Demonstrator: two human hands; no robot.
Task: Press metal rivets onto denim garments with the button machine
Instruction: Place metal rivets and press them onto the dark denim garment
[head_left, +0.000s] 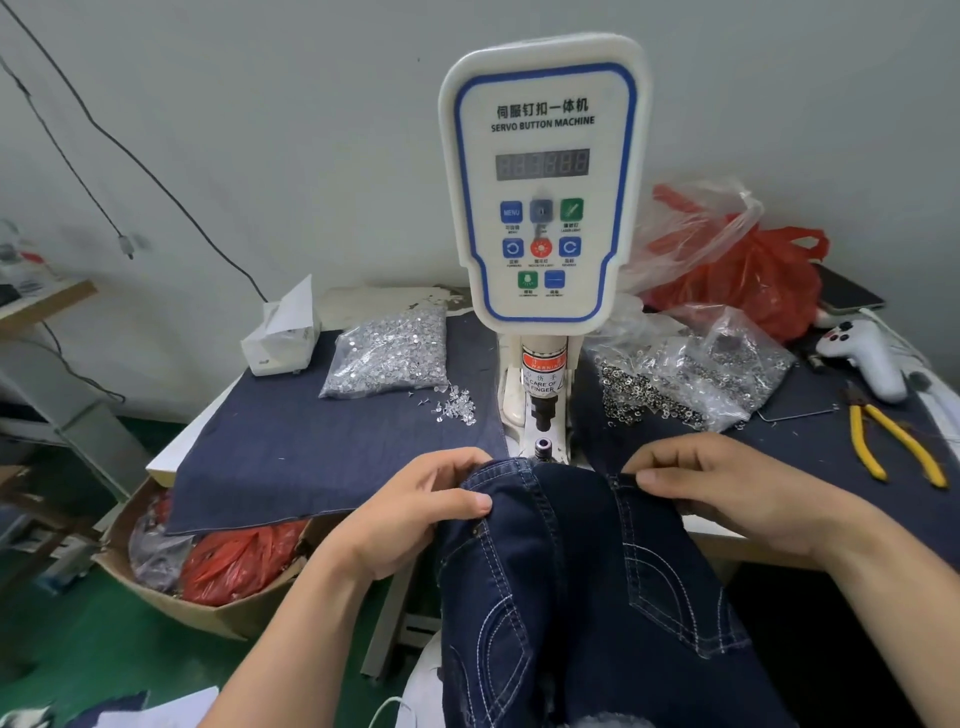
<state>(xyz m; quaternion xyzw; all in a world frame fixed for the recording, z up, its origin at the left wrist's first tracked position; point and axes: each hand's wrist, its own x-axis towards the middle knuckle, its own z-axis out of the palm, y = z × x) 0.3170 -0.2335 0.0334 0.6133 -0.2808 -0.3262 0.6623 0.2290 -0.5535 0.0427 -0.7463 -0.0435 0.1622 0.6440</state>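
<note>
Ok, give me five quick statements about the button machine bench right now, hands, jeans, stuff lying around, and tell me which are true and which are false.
1. Both hands grip the top edge of the dark denim jeans. True: the left hand and the right hand each pinch the fabric.
2. The jeans already lie under the machine's press head. False: they are held just in front of the lower die.
3. Yellow-handled pliers lie to the right of the machine. True.
4. The bag of silver rivets sits on the floor. False: it lies on the denim cloth left of the machine.
5. The machine's display shows bright digits. False: it looks unlit.
</note>
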